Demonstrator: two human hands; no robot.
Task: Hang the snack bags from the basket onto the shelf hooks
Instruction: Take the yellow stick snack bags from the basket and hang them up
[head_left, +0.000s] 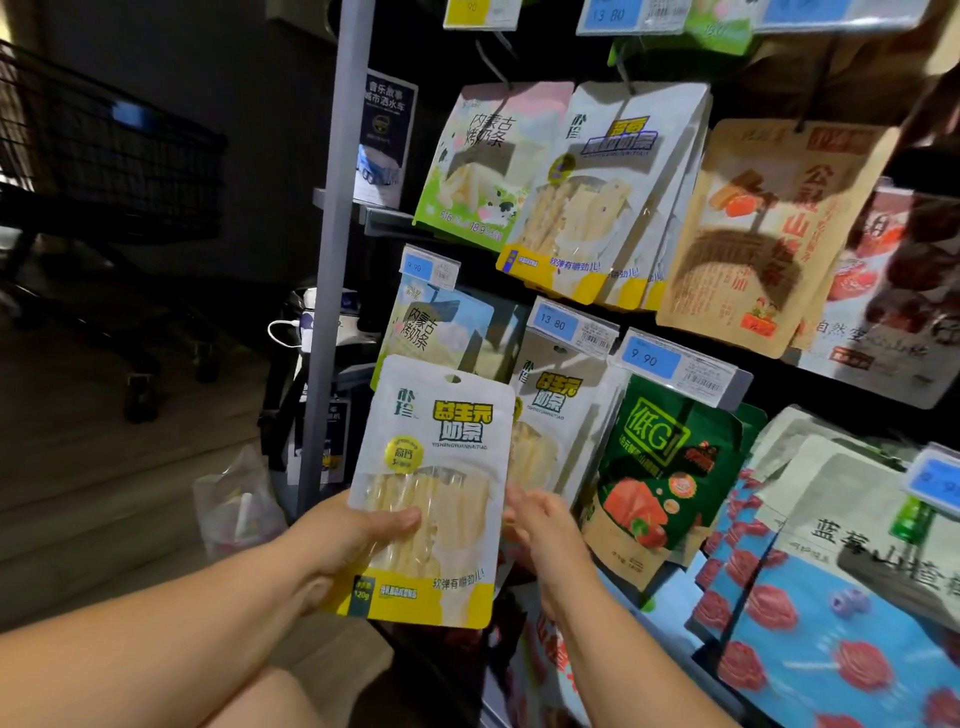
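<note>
before the shelf | my left hand (358, 525) clamps the snack bag (431, 493) upright, hang hole topmost | matching bags' hook (558, 349) up-right | right hand (540, 512) loose, empty, nearer the hook

dim aisle, light falling on the hanging snack bags (566, 192); edges bent and blurred, left side dark.

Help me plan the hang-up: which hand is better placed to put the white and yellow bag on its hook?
Probably the left hand: it already grips the white and yellow snack bag, upright with its hang hole on top. The right hand holds nothing, its fingers near the matching bags, suited to steadying them.
</note>
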